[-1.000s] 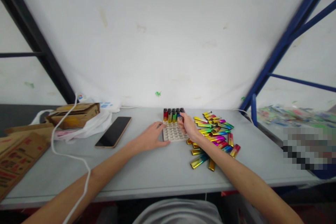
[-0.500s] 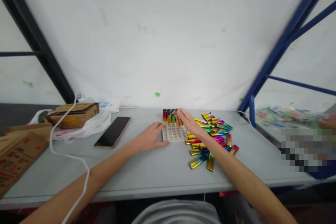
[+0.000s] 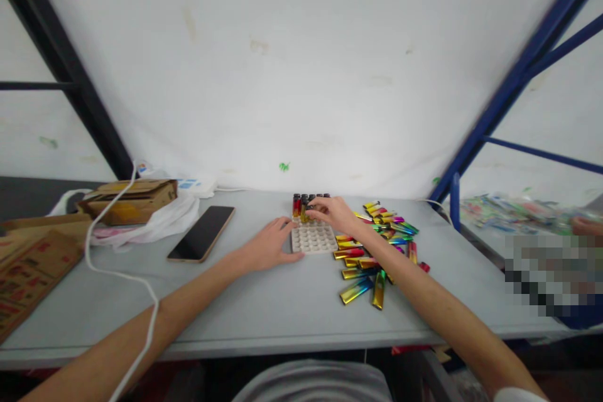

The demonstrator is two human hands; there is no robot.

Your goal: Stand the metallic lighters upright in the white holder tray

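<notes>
A white tray with rows of round holes [image 3: 315, 239] lies on the table. Shiny lighters with dark tops [image 3: 296, 206] stand upright along its far side. My left hand [image 3: 266, 245] rests at the tray's left edge, thumb and fingers spread, holding nothing. Over the standing lighters, my right hand [image 3: 334, 213] has its fingertips and thumb closed around the top of a lighter, partly hidden by the fingers. To the right of the tray lies a loose pile of metallic lighters [image 3: 357, 291] in gold, red, green, blue and purple, partly beneath my right forearm.
A phone [image 3: 202, 233] lies left of my left hand. Farther left are cardboard boxes [image 3: 132, 201], a white plastic bag [image 3: 176, 217] and a white cable [image 3: 117, 275]. A blue metal frame [image 3: 494, 94] rises at the right. Another person's hand [image 3: 586, 226] shows at the far right.
My right hand has shifted slightly left and its fingers have come down onto the standing lighters, uncovering more tops at the right of the row. My left hand stays at the tray.
</notes>
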